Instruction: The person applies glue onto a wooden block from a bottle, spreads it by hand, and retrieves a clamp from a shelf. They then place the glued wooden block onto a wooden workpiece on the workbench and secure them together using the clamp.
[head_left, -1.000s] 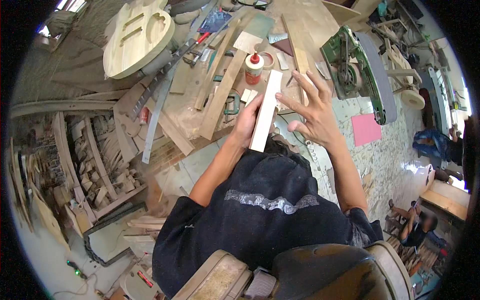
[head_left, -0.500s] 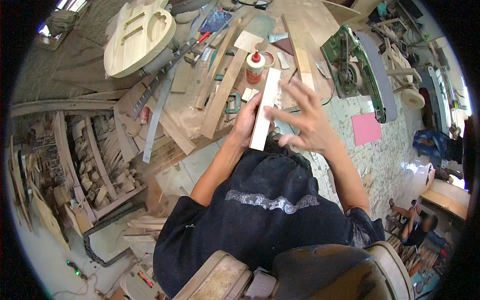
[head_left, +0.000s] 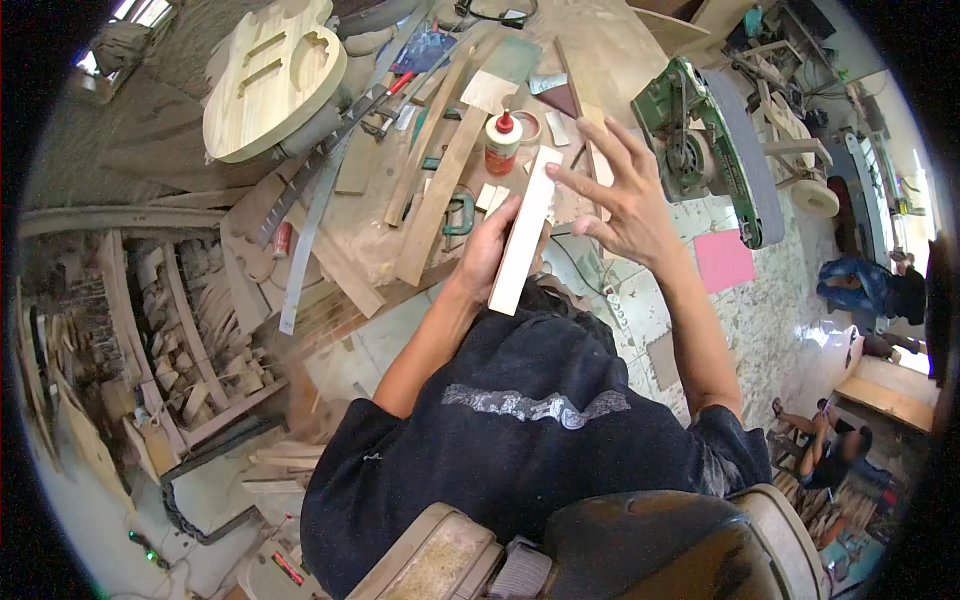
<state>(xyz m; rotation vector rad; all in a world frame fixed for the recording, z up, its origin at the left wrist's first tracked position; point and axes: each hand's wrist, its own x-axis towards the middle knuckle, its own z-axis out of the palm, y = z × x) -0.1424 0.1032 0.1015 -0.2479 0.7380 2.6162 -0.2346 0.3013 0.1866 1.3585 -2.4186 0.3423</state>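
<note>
A pale, narrow wooden block (head_left: 526, 235) stands out in front of my chest, tilted with its far end to the right. My left hand (head_left: 484, 252) is wrapped round its left side. Fingers spread, my right hand (head_left: 625, 205) has its index fingertip on the face of the block near the far end. Just beyond the block, on the workbench (head_left: 375, 225), stands a white glue bottle (head_left: 502, 145) with a red cap. Small pale wood pieces (head_left: 491, 198) and a green clamp (head_left: 460, 214) lie left of the block.
A guitar-shaped wooden body (head_left: 270, 85) rests at the upper left. Long wood strips (head_left: 440, 200) and a metal ruler (head_left: 312, 240) lie across the bench. A green belt sander (head_left: 700, 150) stands at the right. Another person (head_left: 835, 450) sits at the lower right.
My right hand swept left over the block's face half a second ago and is back at its far end. The camera view has shifted slightly. My left hand keeps its hold.
</note>
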